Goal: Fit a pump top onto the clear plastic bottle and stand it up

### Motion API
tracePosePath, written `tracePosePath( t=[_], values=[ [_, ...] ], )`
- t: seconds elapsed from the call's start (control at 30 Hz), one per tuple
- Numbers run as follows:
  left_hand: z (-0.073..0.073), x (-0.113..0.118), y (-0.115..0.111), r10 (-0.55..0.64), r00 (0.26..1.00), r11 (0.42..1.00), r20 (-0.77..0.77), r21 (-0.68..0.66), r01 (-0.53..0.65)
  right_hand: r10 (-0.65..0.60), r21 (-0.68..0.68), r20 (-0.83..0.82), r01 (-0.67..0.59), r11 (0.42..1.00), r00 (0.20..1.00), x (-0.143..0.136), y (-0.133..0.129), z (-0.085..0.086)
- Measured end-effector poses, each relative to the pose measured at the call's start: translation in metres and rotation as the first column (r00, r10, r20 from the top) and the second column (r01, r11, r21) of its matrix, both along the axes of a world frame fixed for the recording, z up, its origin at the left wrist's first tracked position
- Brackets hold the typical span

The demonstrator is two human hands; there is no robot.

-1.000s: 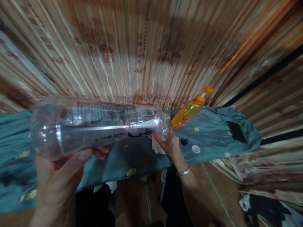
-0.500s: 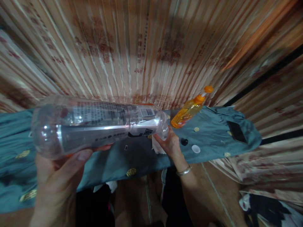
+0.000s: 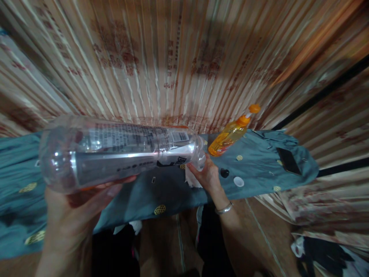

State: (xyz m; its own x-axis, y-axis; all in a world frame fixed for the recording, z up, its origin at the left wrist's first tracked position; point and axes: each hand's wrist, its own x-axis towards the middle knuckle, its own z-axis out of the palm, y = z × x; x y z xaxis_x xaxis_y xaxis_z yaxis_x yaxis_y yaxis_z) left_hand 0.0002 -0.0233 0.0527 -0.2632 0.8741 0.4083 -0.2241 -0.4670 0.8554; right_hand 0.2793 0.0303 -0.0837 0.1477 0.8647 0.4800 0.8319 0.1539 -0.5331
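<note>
A large clear plastic bottle [image 3: 115, 154] with a silver printed label lies sideways in the air, close to the camera. Its broad base points left and its narrower end right. My left hand [image 3: 80, 207] supports it from below near the base, fingers reaching under it. At the narrower end, my right hand [image 3: 206, 175] grips the bottle; some of its fingers are hidden behind the plastic. Beneath that hand shows a piece of white tissue [image 3: 191, 180]. Just beyond it stands a pump bottle [image 3: 227, 136] of yellow-orange liquid with an orange top.
A teal cloth with yellow patterns [image 3: 178, 200] covers the long narrow table. Right of my right hand lie a small black item [image 3: 224, 173], a white round lid [image 3: 238, 181] and a dark phone-like slab [image 3: 288, 161]. A patterned curtain [image 3: 178, 77] hangs behind.
My left thumb has slid slightly right along the underside of the bottle. The bottle and my right hand stay nearly where they were.
</note>
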Motion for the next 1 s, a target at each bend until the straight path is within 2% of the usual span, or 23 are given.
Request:
tracePosePath(
  t=[0.2, 0.47, 0.63, 0.73, 0.87, 1.0],
  values=[
    [0.002, -0.003, 0.004, 0.026, 0.993, 0.997, -0.114, 0.074, -0.018, -0.01, -0.009, -0.023, 0.01, 1.0, 1.0, -0.001, 0.0, 0.002],
    [0.008, 0.008, 0.0, 0.067, 0.996, 0.997, -0.067, 0.038, -0.064, -0.004, -0.004, -0.039, 0.004, 1.0, 0.999, -0.002, -0.001, 0.003],
    [0.011, 0.01, -0.002, 0.089, 0.996, 0.993, 0.021, -0.082, -0.087, -0.004, -0.004, -0.026, 0.004, 1.0, 1.0, -0.001, -0.001, 0.003],
    [0.009, 0.007, 0.0, 0.048, 0.999, 0.997, 0.0, -0.054, -0.048, -0.003, -0.007, -0.015, 0.003, 1.0, 1.0, -0.001, -0.001, 0.002],
    [0.008, 0.007, 0.002, 0.089, 0.996, 0.994, 0.005, -0.067, -0.089, -0.013, -0.006, -0.008, 0.013, 1.0, 1.0, 0.0, 0.0, 0.0],
    [0.014, 0.013, -0.004, 0.082, 0.996, 0.995, -0.042, -0.056, -0.084, -0.015, -0.01, -0.001, 0.015, 1.0, 1.0, 0.0, -0.001, 0.0]
  ],
)
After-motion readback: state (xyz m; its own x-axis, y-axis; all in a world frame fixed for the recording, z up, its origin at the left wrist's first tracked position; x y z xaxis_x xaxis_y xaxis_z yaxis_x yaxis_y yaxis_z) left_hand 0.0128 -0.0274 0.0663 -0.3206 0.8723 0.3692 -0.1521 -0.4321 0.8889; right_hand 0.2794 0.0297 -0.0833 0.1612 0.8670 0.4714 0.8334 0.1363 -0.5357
